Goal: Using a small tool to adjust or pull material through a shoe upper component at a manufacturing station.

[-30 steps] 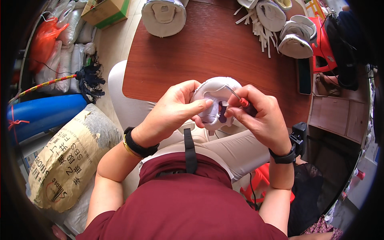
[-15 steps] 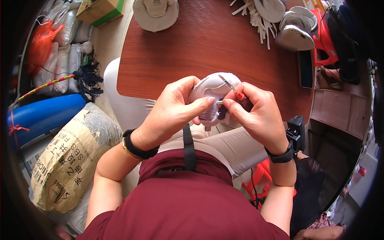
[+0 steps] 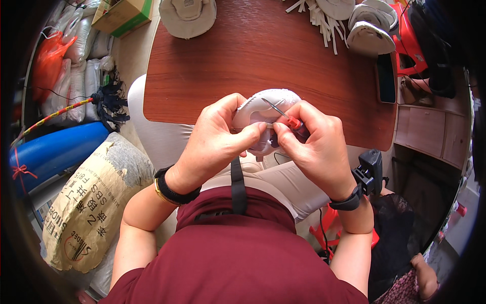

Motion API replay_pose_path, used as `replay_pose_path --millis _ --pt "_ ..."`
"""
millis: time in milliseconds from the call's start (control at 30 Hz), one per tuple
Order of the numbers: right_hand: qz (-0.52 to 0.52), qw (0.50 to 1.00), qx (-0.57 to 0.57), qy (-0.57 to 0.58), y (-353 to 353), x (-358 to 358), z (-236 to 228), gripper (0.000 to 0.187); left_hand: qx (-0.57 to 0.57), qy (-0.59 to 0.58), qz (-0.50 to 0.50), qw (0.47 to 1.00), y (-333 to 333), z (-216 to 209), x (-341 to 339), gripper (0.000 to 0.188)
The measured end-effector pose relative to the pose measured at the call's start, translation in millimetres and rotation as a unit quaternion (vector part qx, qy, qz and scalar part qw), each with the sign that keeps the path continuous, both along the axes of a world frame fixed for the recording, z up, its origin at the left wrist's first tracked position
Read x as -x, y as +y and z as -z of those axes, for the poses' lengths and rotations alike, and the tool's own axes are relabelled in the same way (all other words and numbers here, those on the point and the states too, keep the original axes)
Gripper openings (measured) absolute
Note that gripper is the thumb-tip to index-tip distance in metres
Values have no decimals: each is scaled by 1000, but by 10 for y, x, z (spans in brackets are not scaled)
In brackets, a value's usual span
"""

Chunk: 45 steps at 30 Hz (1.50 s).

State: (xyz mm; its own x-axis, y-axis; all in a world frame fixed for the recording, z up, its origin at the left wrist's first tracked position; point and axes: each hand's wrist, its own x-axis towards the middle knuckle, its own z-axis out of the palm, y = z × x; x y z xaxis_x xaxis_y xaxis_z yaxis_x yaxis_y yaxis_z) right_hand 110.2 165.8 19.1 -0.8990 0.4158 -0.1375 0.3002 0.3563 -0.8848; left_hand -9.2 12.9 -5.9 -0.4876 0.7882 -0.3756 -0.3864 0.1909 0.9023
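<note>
Held above my lap, just off the table's near edge, is a white shoe upper [image 3: 268, 98] with a stitched, ridged rim and a pale purplish inside. My left hand [image 3: 228, 126] grips its left side, the thumb pressed near the opening. My right hand [image 3: 311, 134] holds a red-handled awl [image 3: 292, 121] in its palm, the thin metal shaft slanting up and left across the upper. Between the two thumb tips a short white strip [image 3: 270, 125] is pinched. The fingers behind the upper are hidden.
On the reddish-brown table [image 3: 202, 76] stand a white upper [image 3: 188, 17] at the far left and more uppers [image 3: 372, 35] with loose white strips [image 3: 324, 23] at the far right. A phone [image 3: 386, 78] lies by the right edge. A paper sack [image 3: 93, 202] and blue cylinder [image 3: 61, 152] are left.
Both hands have shifted slightly left with the upper, and the awl has moved left with the right hand. The thumbs have come closer together at the strip. The view has shifted a little.
</note>
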Motion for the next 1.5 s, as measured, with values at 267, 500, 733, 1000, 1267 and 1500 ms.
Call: replay_pose_path --millis 267,500,733,1000,1267,1500 --pt "-79 973 -155 150 217 -93 -162 28 4 -33 -15 999 40 -9 83 23" --pt "-173 965 -186 61 212 -181 -218 40 -2 -43 -1 999 64 8 118 23" --pt "-132 981 -127 69 246 -217 19 43 18 -60 3 998 74 -32 126 23" --pt "-136 969 -180 96 309 -212 93 44 17 -66 0 998 76 -16 138 22" --pt "-144 954 -247 95 322 -227 75 42 15 -43 -2 999 88 -6 124 21" --pt "-140 954 -248 89 316 -238 66 41 22 -28 3 999 98 -26 107 23"
